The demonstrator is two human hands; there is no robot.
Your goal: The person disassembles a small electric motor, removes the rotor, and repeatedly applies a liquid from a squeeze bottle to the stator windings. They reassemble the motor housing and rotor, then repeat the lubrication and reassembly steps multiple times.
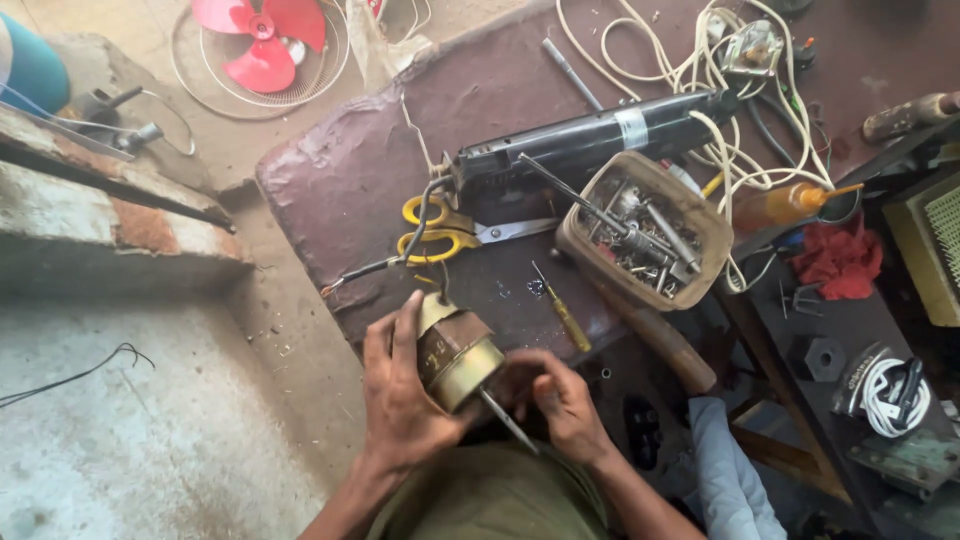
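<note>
The round fan motor (455, 355) sits over the person's lap, by the table (350, 180) edge. The left hand (400, 395) wraps around it. The right hand (560, 395) pinches its metal shaft (505, 420). Yellow scissors (440, 230) lie nearby.

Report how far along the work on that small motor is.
Done: fan blade and wire guard lie off on the floor. In hand: left hand grips the motor; right hand works at its shaft. Left: casing is closed; screwdriver and scissors lie unused.

We see one pale band label (632, 128) wrapped around the black tube (590, 140) lying on the bench.
</note>
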